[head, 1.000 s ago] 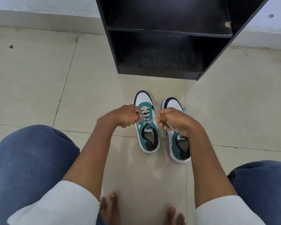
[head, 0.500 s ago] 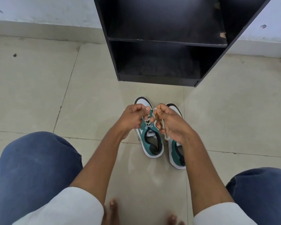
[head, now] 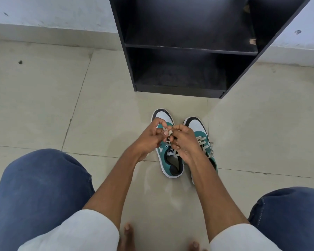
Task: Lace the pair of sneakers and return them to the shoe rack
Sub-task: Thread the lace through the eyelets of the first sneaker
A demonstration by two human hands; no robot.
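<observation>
Two green, white and black sneakers stand side by side on the floor, toes toward the rack. Over the left sneaker [head: 170, 160] my left hand [head: 150, 136] and my right hand [head: 184, 140] meet, both pinching its beige lace [head: 169, 132] between the fingertips. The hands hide most of that shoe's lacing. The right sneaker [head: 198, 129] shows beige laces threaded through its eyelets, partly behind my right wrist. The black shoe rack [head: 188, 49] stands just beyond the shoes with two open shelves that hold nothing.
Beige floor tiles [head: 62, 105] spread to the left and right of the shoes. A white wall [head: 43, 13] runs behind the rack. My knees in blue jeans and my bare toes fill the bottom of the view.
My hands came together from apart, drawing the lace ends over the left sneaker's tongue. The view tilted up slightly, so the rack appears lower in the frame.
</observation>
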